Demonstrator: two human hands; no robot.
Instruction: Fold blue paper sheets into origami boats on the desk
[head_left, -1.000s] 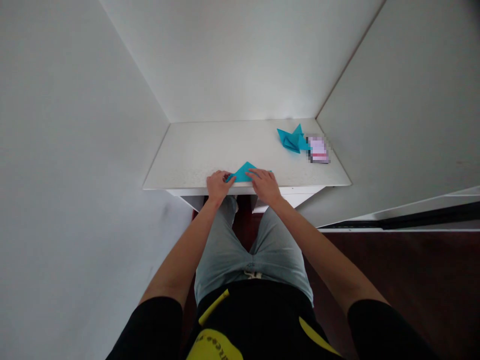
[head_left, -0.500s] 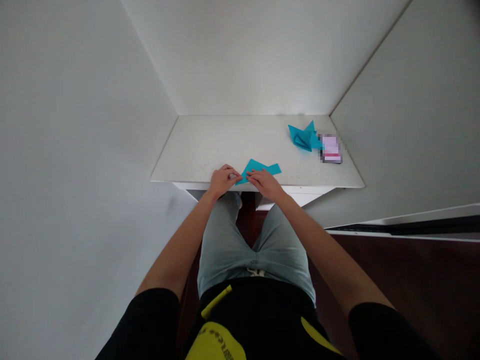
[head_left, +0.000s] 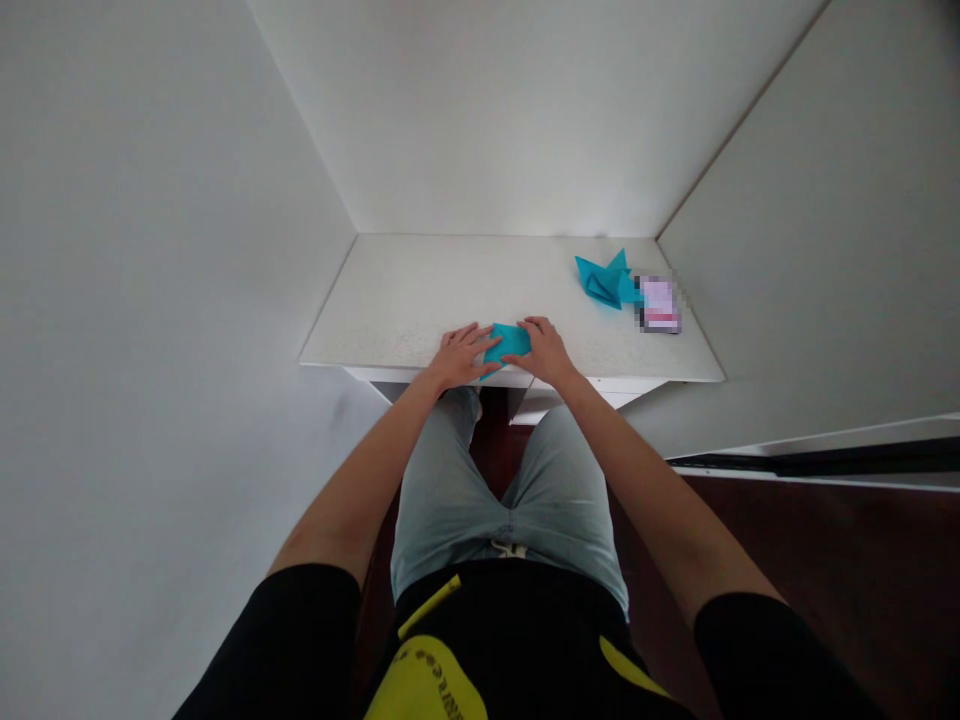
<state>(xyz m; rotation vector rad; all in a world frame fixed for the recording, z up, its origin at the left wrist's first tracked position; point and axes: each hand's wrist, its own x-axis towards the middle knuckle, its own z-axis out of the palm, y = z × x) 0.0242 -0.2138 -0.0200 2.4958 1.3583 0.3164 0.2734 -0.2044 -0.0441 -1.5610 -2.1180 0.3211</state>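
Note:
A folded piece of blue paper (head_left: 511, 342) lies at the front edge of the white tabletop, between my two hands. My left hand (head_left: 462, 357) rests flat with spread fingers, its fingertips on the paper's left part. From the other side, my right hand (head_left: 547, 353) grips the paper's right end, thumb on top and fingers curled along the far edge. That right end is hidden under the hand. The lower left corner of the paper reaches over the table's edge.
A second blue folded-paper shape (head_left: 606, 282) stands at the back right of the white table (head_left: 420, 280). Beside it lies a pinkish, pixelated rectangular item (head_left: 660, 304). White walls close in the table at the left, back and right. Drawers sit under its front.
The paper now shows a shorter, more compact outline. My left hand has flattened and spread onto it. My right hand has shifted slightly right, from the paper's middle to its right end.

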